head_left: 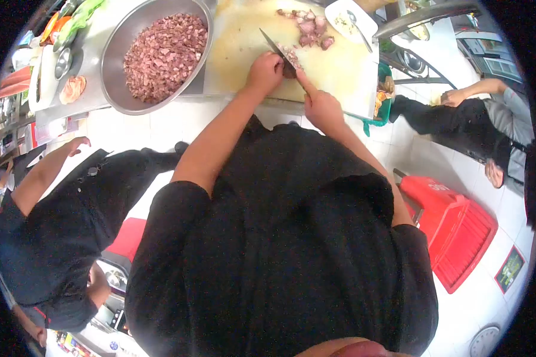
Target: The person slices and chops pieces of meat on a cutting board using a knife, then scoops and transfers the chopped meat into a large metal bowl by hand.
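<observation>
My right hand is closed around the handle of a kitchen knife, whose blade points away and to the left over the yellowed cutting board. Beside the blade, my left hand rests on the board with its fingers curled in; what lies under them is hidden. Small chopped bits of meat lie along the blade's right side. Farther back on the board are larger reddish meat chunks. A big steel bowl full of diced meat stands left of the board.
A white dish with a spoon sits at the board's back right. Below the board's right edge hangs a green bin with scraps. One person stands at left, another at right. A red container is on the floor.
</observation>
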Demonstrator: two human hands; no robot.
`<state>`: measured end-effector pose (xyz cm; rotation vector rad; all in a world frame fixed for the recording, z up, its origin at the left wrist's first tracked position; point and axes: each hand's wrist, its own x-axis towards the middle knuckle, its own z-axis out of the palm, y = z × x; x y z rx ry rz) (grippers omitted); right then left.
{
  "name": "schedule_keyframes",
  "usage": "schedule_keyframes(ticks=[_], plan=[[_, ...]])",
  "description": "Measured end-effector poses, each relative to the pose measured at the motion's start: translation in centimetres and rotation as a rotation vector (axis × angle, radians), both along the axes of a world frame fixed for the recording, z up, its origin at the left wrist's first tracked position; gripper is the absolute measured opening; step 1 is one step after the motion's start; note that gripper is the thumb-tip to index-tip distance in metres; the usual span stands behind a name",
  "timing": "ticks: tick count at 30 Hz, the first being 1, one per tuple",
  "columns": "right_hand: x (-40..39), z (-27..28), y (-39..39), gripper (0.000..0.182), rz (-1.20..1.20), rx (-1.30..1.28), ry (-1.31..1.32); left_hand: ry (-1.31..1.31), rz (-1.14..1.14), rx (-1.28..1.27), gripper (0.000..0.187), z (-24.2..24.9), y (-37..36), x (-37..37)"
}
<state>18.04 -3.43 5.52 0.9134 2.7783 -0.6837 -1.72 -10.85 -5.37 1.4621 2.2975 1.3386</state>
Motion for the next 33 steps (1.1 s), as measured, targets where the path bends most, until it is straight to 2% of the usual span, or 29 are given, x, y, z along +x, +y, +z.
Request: schedule_keyframes(ticks=[2, 5, 6, 9, 15, 18, 21, 23, 27, 33], plan=[[-0.7, -1.4, 0.4, 0.07, -0.01, -0.001, 0.084, 0.035, -0.044, -0.038, 0.011, -0.5, -0.2, -0.6], [-0.3, -1.4, 1.4, 0.074, 0.023, 0.016, 0.14, -0.181, 0.001, 0.004, 0.013, 1.0, -1.1, 0.1], [-0.3, -0.9, 1.5, 0.075, 0.038, 0.016, 0.171, -0.16, 0.005, 0.028, 0.012, 1.1, -1.2, 0.1], [0.3, 3.4, 0.1, 0.07, 0.001, -0.009, 0.043, -0.116, 0.013, 0.078, 0.01, 1.0, -1.5, 0.3], [0.9, 4.7, -0.3, 0.07, 0.065, -0.009, -0.061, -0.042, 0.0, 0.133, 0.006, 0.2, -1.4, 0.1], [0.5, 1.1, -0.1, 0.075, 0.06, -0.013, -0.031, -0.013, 0.006, 0.144, 0.002, 0.3, -1.3, 0.3], [-1.2, -1.3, -0.4, 0.07, -0.025, -0.039, 0.066, -0.02, 0.009, 0.129, 0.002, 0.7, -0.9, -0.1], [-1.9, -2.0, 0.5, 0.071, -0.019, -0.032, 0.128, -0.049, -0.008, 0.092, 0.002, 0.2, -0.9, -0.5], [-1.2, 0.3, 0.2, 0.072, -0.03, -0.047, 0.183, -0.178, 0.046, 0.123, 0.01, 1.2, -1.8, 0.1], [0.0, 3.0, -0.8, 0.071, 0.036, -0.018, -0.039, -0.092, 0.076, 0.182, 0.008, 1.0, -1.8, 0.1]])
